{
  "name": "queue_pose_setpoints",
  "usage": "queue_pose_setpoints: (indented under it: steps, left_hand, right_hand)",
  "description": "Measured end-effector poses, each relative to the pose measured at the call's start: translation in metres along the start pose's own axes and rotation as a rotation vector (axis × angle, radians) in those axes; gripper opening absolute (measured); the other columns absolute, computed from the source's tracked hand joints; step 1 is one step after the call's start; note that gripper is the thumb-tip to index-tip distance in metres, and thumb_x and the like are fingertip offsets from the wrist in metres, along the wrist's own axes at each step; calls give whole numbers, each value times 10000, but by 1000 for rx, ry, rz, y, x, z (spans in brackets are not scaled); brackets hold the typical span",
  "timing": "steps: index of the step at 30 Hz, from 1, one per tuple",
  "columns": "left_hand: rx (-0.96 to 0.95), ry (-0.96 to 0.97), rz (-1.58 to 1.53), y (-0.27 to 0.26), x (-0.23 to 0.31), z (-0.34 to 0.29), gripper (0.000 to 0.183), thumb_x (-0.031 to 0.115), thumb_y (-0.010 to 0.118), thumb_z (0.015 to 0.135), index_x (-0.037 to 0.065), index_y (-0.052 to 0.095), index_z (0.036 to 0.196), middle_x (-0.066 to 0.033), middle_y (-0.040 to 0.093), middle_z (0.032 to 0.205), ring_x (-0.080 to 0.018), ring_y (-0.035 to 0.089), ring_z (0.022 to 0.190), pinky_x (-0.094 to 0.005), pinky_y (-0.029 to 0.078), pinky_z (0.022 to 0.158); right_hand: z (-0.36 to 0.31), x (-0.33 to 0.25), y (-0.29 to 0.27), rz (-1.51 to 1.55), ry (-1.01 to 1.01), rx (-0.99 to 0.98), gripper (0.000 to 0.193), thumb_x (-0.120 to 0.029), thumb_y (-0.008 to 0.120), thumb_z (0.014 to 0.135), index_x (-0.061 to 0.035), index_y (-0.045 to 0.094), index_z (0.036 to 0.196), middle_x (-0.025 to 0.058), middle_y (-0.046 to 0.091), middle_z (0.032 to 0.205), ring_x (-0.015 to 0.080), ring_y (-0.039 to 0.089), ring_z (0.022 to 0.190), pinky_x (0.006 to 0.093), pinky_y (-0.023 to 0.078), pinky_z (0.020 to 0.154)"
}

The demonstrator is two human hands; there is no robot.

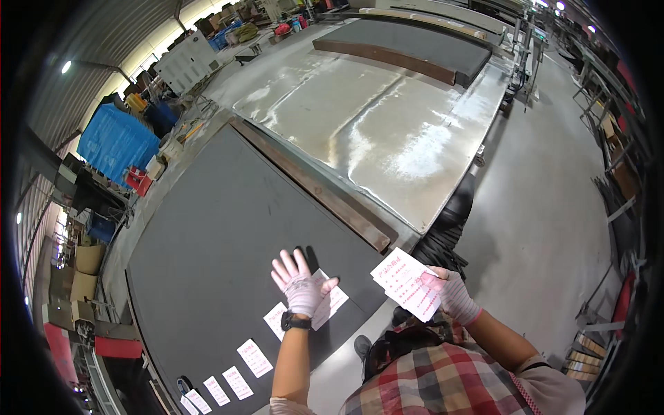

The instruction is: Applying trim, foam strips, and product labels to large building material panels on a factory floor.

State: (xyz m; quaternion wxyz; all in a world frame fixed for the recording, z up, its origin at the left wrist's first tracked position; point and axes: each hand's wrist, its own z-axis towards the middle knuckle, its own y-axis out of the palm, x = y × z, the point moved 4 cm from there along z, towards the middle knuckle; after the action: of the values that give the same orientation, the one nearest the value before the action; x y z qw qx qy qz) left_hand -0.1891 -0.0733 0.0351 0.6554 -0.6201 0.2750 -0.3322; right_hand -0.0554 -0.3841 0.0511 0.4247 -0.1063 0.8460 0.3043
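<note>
My left hand (302,294), in a fingerless-tip white glove with a black watch at the wrist, is spread open over a dark grey slab (200,214). Partly beneath it lies a white card with red print (335,303). A second card (274,320) shows beside the wrist. More such cards (254,357) are laid in a row along the slab's near edge, toward the lower left. Gloved in the same way, my right hand (458,297) grips a small stack of printed cards (404,283) just past the slab's right corner.
A rusty brown bar (311,183) runs along the slab's far edge. Beyond it stretches a wide metal table (373,117), with another dark slab (415,45) at its far end. Racks (615,152) line the right side. A blue-covered stack (117,142) stands left.
</note>
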Motion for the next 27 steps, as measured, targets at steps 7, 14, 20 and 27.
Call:
queue_pose_setpoints:
  steps: [7,14,20,27]
  left_hand:
    - [154,7,-47,-4,69,7,1053,728,634,623,69,380,1404,-238,277,1479,-436,241,1362,-535,200,1102]
    - [-423,93,133,7,70,-88,301,304,627,798,115,647,1032,-159,621,1116,-315,616,979,-429,493,843]
    - [-544,246,176,25,127,-104,275,153,587,775,130,659,1039,-135,652,1087,-311,650,957,-451,511,806]
    - [-463,329,-74,26,116,-91,189,235,609,731,124,656,876,-145,660,838,-325,654,788,-411,515,705]
  right_hand:
    - [-11,1,-33,1,26,-34,310,-118,577,924,30,588,1196,73,667,1011,132,637,870,272,511,781]
    - [-23,4,-76,43,54,-37,279,-130,569,932,17,605,1166,60,670,989,111,637,832,256,514,745]
    - [-30,15,-106,42,50,-93,276,-106,567,932,14,591,1179,57,671,997,113,642,845,256,521,752]
    - [-36,24,-129,64,24,-118,264,-90,561,932,10,594,1174,61,670,1007,119,643,871,260,521,778]
